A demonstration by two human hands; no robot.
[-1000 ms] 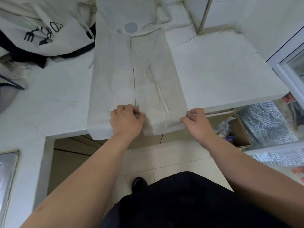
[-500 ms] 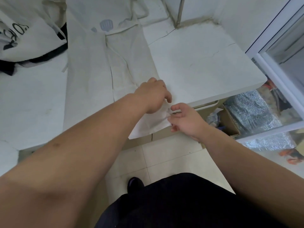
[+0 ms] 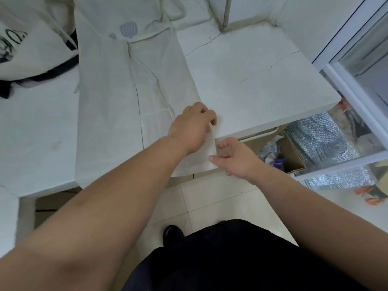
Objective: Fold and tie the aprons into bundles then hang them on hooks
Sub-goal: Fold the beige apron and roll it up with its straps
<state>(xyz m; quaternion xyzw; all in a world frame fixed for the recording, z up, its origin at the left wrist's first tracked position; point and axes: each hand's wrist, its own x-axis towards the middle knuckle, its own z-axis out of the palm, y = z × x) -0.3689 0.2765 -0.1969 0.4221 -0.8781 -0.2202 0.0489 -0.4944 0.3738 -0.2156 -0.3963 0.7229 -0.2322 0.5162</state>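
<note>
Lying folded lengthwise on a white counter (image 3: pixel 252 80), pale apron (image 3: pixel 109 122), near end hanging over the edge, left hand (image 3: pixel 192 128) gripping its right edge, right hand (image 3: pixel 239 162) thumb touching the hanging corner, pinch unclear

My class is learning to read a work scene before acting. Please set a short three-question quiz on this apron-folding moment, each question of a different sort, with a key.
1. True or false: the apron on the counter is already tied into a bundle.
2. Which part of the apron does the right hand pinch? A) the neck strap B) the near right corner C) the blue print
3. In a few words: what lies at the counter's far left end?

Key
1. False; it lies spread out lengthwise.
2. B
3. A heap of white cloth with black lettering.
</note>
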